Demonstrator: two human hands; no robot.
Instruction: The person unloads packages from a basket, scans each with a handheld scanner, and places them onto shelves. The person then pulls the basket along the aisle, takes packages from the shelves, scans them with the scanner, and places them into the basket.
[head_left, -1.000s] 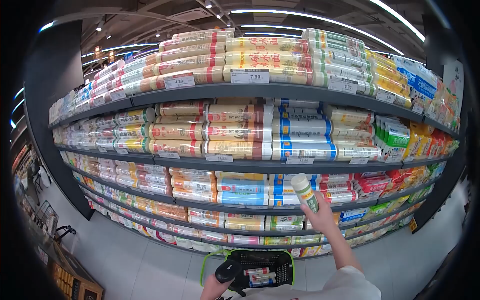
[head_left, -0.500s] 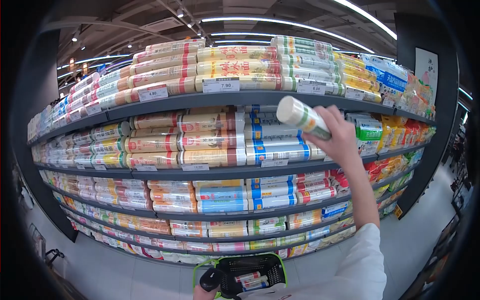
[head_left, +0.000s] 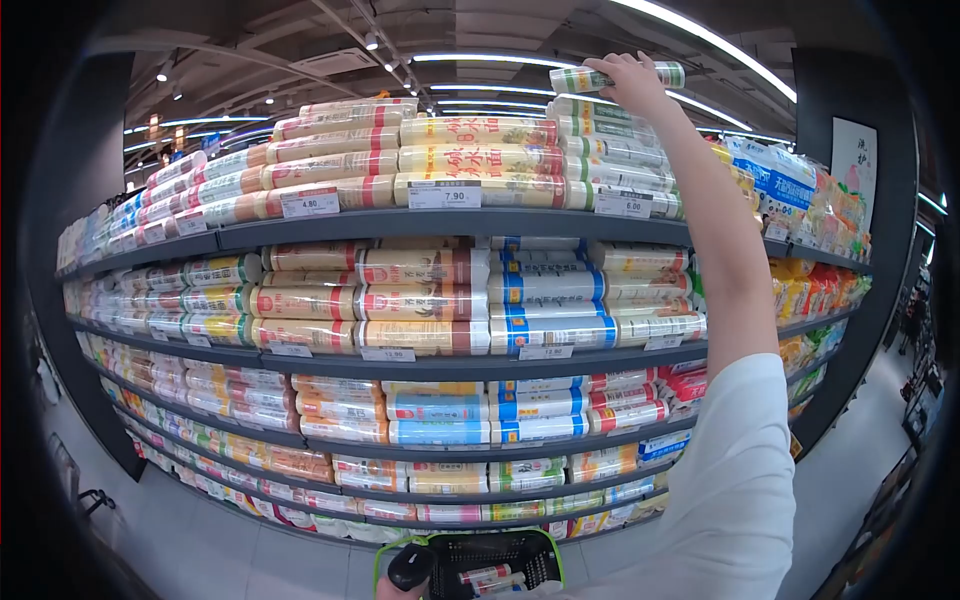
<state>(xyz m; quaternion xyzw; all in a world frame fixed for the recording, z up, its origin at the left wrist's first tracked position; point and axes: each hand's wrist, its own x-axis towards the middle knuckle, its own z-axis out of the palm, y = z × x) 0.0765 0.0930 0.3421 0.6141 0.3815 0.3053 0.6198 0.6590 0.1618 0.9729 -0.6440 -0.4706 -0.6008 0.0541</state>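
The head view shows, at the upper right of the frame, one slim white-and-green cylindrical package in shiny wrapping (head_left: pixel 573 79), raised above the top shelf. Its long axis runs nearly level across the frame, one end pointing left and the other right, much in line with the stacked packages under it. The right hand (head_left: pixel 632 80) is closed around its middle, fingers over the upper side, so both ends stick out. Just below rises a stack of similar green-and-white cylindrical packages (head_left: pixel 618 148), at least four layers showing, partly covered by the bare forearm. To their left, at upper centre, lie three layers of cream cylindrical packages with red lettering (head_left: pixel 480 159). Three large white price tags line the middle of the dark grey top shelf edge (head_left: pixel 540 223), reading 4.80, 7.90 and 6.00. At the bottom centre, the left hand (head_left: pixel 402 592) is at one black rounded handle (head_left: pixel 410 566); the frame cuts it off, and I cannot tell how its fingers are set. Beside it is one black mesh basket with a bright green rim (head_left: pixel 558 560), holding at least two cylindrical packages, one red-and-white (head_left: pixel 485 574).
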